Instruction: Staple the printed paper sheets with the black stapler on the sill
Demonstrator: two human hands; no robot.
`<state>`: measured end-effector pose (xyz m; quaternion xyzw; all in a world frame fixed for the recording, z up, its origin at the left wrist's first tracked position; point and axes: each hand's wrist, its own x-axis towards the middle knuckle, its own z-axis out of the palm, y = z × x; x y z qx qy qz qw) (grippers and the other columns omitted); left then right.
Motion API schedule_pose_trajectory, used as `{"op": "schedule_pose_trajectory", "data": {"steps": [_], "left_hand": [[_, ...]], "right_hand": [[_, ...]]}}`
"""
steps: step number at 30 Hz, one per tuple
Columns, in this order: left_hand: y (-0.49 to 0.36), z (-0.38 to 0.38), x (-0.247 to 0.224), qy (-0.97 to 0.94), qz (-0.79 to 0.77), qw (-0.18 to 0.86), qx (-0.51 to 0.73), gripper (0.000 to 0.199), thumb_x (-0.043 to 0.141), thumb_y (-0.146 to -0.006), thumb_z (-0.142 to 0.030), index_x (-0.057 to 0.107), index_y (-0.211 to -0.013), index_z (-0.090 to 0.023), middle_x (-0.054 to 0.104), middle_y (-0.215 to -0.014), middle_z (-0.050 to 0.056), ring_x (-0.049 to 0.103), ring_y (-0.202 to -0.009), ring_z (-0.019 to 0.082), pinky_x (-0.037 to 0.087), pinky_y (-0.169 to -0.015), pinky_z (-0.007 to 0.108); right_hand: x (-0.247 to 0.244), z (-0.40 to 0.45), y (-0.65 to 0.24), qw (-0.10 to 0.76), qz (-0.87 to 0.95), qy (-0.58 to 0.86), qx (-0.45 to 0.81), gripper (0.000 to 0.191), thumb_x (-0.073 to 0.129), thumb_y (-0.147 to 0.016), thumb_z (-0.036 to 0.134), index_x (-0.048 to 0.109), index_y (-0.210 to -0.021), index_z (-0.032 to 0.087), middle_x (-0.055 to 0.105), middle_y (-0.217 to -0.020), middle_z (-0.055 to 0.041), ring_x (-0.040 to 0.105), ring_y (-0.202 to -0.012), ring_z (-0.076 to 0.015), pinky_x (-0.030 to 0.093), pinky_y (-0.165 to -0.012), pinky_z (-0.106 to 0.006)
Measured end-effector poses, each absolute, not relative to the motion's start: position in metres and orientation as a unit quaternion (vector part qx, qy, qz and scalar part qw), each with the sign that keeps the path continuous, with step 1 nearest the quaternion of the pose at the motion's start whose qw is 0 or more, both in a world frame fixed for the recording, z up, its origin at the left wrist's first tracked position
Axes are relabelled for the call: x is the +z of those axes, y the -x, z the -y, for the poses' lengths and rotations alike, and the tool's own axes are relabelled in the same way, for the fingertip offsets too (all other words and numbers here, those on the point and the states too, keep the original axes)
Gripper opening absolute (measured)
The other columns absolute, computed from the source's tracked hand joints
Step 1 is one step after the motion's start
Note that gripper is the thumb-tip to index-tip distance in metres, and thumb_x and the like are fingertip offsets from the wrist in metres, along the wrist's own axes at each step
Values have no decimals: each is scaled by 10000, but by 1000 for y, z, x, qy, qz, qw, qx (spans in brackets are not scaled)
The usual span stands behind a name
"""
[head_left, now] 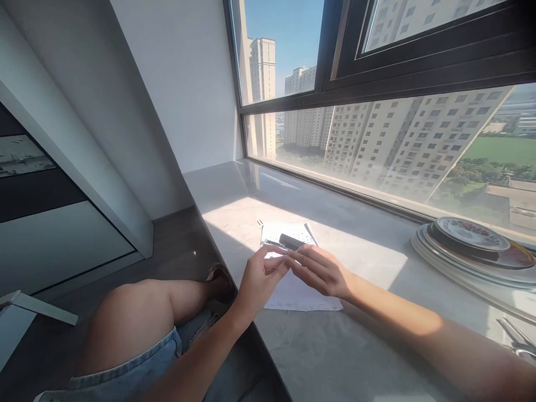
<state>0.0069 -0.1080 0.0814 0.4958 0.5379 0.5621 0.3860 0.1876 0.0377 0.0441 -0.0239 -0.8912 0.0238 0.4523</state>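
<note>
My left hand (pixel 260 274) and my right hand (pixel 320 269) meet at their fingertips over white printed papers (pixel 304 296) on the windowsill counter. The fingers of both hands are pinched together; whatever lies between them is too small to make out. Just beyond the fingertips is a dark, elongated object (pixel 290 241), perhaps a stapler, its near end close to my right fingers. A thin metallic piece (pixel 272 243) shows beside it, above my left fingers. Two tiny dark strips (pixel 260 223) lie on the counter past the papers.
Stacked plates or round lids (pixel 473 234) stand at the right by the window. Scissors (pixel 519 340) lie at the right edge. The pale counter (pixel 326 352) ends at the left, beside my bent leg. A white stool or furniture part (pixel 42 307) is at the far left.
</note>
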Motion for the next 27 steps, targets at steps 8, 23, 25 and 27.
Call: {"op": "schedule_pose_trajectory", "data": {"steps": [8,23,25,27], "left_hand": [[114,12,54,-567,-689,82,443,224,586,-973,-267,759,-1103,-213,806,-1188,146,760,-1176,344,573,-1109,543],[135,-30,6,-662,-676,57,319,259,490,-983,-193,732,-1062,-243,752,-1158,111,678,-1162,294,520,-1121,474],[134,-23,6,-668,-675,48,309,261,470,-993,-173,722,-1020,-234,742,-1078,108,676,-1088,292,524,-1078,463],[132,-19,5,-677,-668,42,306,262,486,-996,-167,725,-1086,-226,738,-1094,111,676,-1086,292,512,-1068,457]], "right_hand": [[32,-128,-218,371,854,364,17,271,526,-1036,317,737,-884,240,758,-853,-117,650,-879,-311,524,-748,-423],[-19,-178,-225,243,857,454,23,474,487,-1069,465,670,-1433,223,658,-1454,-204,564,-1168,-406,530,-938,-553],[-14,-176,-227,275,851,446,27,444,481,-1059,433,684,-1381,204,674,-1380,-209,568,-1136,-392,521,-970,-553],[-6,-171,-229,317,846,426,36,390,467,-1055,411,711,-1273,198,683,-1288,-205,574,-1104,-376,511,-999,-545]]}}
